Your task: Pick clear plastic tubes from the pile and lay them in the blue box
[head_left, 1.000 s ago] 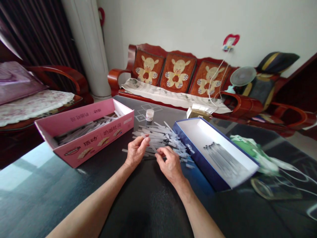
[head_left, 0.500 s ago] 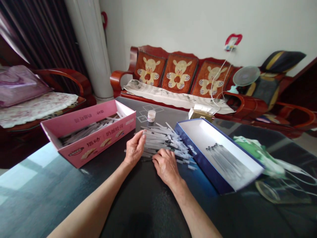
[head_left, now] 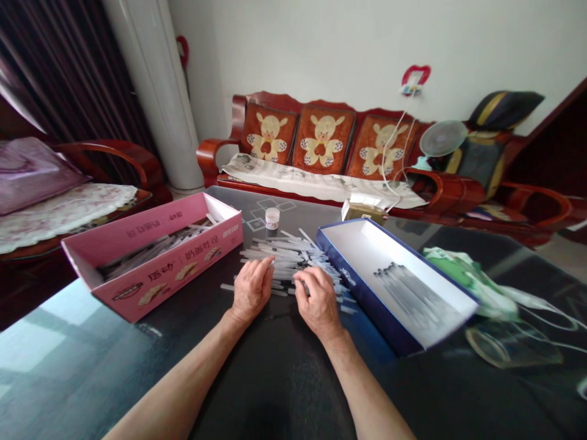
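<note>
While your L hand (head_left: 251,290) and R hand (head_left: 318,296) sit curled at the near edge of the pile of clear plastic sticks (head_left: 287,258), fingers narrow and touching it; can't tell if they hold any. Pink box (head_left: 151,256) is left of pile, blue-edged white box (head_left: 394,287) right, small jar (head_left: 272,218) just beyond.

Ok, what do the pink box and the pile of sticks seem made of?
The pink box looks like printed glossy card, with thin folded walls. The pile of sticks looks like smooth translucent plastic, letting light through, though possibly glass.
</note>
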### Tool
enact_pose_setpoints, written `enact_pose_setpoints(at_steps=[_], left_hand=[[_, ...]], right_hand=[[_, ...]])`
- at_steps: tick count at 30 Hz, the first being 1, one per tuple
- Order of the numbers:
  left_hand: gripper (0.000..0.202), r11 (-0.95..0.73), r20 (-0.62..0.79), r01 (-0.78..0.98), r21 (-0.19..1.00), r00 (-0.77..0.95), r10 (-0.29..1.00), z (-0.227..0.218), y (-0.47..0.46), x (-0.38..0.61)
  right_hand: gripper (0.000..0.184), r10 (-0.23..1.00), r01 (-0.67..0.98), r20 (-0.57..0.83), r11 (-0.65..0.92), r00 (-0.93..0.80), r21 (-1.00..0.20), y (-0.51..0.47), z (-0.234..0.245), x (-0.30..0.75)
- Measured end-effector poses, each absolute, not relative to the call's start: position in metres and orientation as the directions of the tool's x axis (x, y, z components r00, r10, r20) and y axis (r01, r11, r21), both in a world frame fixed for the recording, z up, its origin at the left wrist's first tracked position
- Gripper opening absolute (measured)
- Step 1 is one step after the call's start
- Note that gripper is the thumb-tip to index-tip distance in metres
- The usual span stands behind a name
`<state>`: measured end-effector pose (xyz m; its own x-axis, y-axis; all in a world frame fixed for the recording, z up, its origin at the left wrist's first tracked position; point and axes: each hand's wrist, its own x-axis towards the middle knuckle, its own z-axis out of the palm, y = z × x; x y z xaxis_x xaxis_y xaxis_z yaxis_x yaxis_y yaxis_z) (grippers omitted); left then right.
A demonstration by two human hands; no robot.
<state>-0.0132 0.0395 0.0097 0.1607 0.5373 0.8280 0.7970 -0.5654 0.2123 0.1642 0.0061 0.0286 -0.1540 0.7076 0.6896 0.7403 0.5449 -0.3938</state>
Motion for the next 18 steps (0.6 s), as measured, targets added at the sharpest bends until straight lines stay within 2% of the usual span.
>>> enact_pose_setpoints(at_steps=[5,9,11,13,18], left_hand=[[0.024,-0.507,0.848,0.843,0.183,0.126,0.516,0.011,0.042,-0.025],[0.024,-0.529,0.834,0.828,0.188,0.149,0.531,0.008,0.044,-0.024],[0.024,-0.527,0.828,0.827,0.195,0.150,0.540,0.007,0.044,-0.022],[0.024,-0.521,0.826,0.829,0.206,0.139,0.547,0.006,0.044,-0.022],[0.026,-0.531,0.812,0.812,0.244,0.129,0.570,0.006,0.044,-0.022]], right_hand=[[0.005,0.819,0.710,0.397,0.564,-0.414,-0.422,-0.017,0.041,0.164],[0.023,0.830,0.715,0.167,0.546,-0.532,-0.437,-0.031,0.056,0.171],[0.025,0.828,0.730,0.106,0.539,-0.551,-0.421,-0.036,0.055,0.172],[0.019,0.828,0.735,0.139,0.549,-0.543,-0.398,-0.040,0.048,0.171],[0.004,0.775,0.708,0.350,0.627,-0.526,-0.324,-0.044,0.024,0.164]])
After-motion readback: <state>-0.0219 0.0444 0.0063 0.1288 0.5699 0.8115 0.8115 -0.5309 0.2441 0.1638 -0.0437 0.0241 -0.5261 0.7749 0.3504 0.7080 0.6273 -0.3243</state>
